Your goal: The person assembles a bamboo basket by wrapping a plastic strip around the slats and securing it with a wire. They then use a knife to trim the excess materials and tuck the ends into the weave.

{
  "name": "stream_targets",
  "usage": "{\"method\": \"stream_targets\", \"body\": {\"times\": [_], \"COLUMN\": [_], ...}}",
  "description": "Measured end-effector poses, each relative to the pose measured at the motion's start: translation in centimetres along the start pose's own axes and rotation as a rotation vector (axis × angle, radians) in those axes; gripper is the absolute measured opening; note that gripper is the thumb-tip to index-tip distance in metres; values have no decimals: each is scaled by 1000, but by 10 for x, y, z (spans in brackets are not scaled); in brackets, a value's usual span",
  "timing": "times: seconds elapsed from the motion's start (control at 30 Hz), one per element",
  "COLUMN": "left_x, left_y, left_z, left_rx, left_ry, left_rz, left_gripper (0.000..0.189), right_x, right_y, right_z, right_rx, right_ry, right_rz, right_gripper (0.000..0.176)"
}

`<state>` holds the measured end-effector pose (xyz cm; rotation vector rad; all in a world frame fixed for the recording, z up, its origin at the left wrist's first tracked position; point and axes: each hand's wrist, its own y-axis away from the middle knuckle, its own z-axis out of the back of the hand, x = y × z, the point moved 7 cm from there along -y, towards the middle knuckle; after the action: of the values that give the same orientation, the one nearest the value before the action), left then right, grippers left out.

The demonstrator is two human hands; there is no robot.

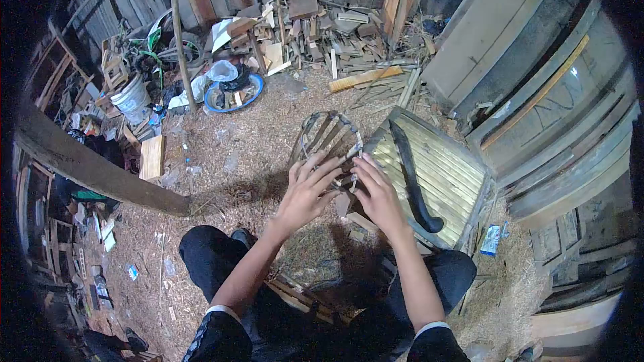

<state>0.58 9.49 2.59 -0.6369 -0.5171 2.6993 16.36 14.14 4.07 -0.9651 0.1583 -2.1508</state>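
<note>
In front of me stands a round-rimmed frame of wooden slats [329, 133], like an open basket, its rim wrapped in patches of light and dark. My left hand [307, 191] lies over its near left side, fingers stretched and slightly spread. On the near right side, my right hand [377, 194] has its fingers bent against the rim, the thumb lower down. The near part of the frame is largely hidden by my hands. Just below the fingers sits a small wooden block [345, 203].
To the right, a slatted panel [446, 171] carries a dark curved bar [410, 174]. A blue-rimmed basin [233, 106], a white bucket [131, 102] and a scrap wood pile [322, 33] lie beyond. A post [100, 171] slants in from the left. Boards [493, 27] lean at right.
</note>
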Motion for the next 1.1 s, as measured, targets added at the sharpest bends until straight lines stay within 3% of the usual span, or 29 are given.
{"method": "stream_targets", "body": {"times": [0.1, 0.2, 0.3, 0.57, 0.77, 1.1], "left_x": [-1, -5, 3, 20, 15, -13], "left_y": [-1, 0, -2, -7, -5, 26], "left_z": [3, 8, 10, 2, 12, 17], "left_rx": [15, -49, -40, -95, -116, -49], "left_ry": [39, -148, -35, 187, 161, 190], "left_rz": [5, 21, 93, 30, 68, 38], "left_gripper": [66, 70, 64, 70, 78, 70], "right_x": [4, 4, 6, -2, 16, 38], "right_y": [-2, -2, -5, -9, -14, 3], "right_z": [0, -2, -3, -15, -6, 8], "right_rx": [1, 0, -8, -43, -30, -58], "right_ry": [58, 102, 91, 205, 251, 264], "right_rz": [-11, -14, -43, 19, -39, 4], "right_gripper": [48, 48, 47, 56, 62, 69]}}
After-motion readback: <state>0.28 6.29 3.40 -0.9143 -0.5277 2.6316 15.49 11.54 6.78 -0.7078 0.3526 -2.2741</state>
